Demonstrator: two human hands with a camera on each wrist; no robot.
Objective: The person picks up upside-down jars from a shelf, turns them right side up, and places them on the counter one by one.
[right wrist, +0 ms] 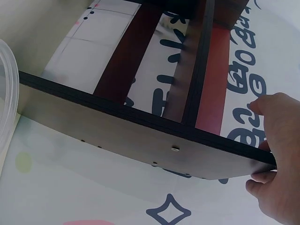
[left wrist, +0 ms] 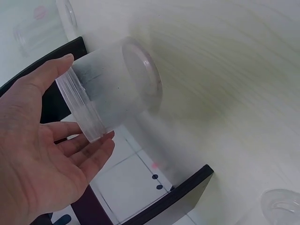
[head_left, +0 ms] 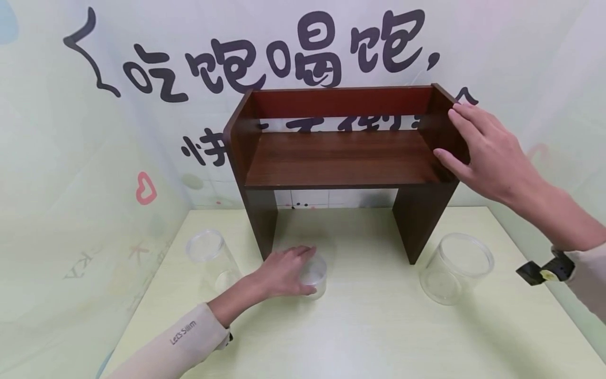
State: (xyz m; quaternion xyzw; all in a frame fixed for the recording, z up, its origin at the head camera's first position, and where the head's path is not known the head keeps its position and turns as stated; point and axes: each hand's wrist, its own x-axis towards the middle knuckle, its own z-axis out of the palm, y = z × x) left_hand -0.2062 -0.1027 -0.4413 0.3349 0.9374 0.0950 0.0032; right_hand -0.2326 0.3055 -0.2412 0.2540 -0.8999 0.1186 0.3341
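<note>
A small clear plastic jar [head_left: 316, 278] stands on the pale table [head_left: 379, 331] just in front of the left leg of a dark wooden shelf [head_left: 341, 158]. My left hand [head_left: 305, 263] covers it from above. In the left wrist view the thumb and fingers of that hand [left wrist: 89, 101] pinch the rim of the jar [left wrist: 122, 84]. My right hand [head_left: 450, 131] grips the top of the shelf's right side panel, thumb inside and fingers over the outer face. The right wrist view shows the hand [right wrist: 262, 145] around the panel's edge [right wrist: 140, 136].
A second clear jar [head_left: 208, 258] stands left of the shelf, and a wider one [head_left: 454, 268] stands right of it, its rim [right wrist: 7, 93] showing in the right wrist view. A printed wall closes off the back and the left side.
</note>
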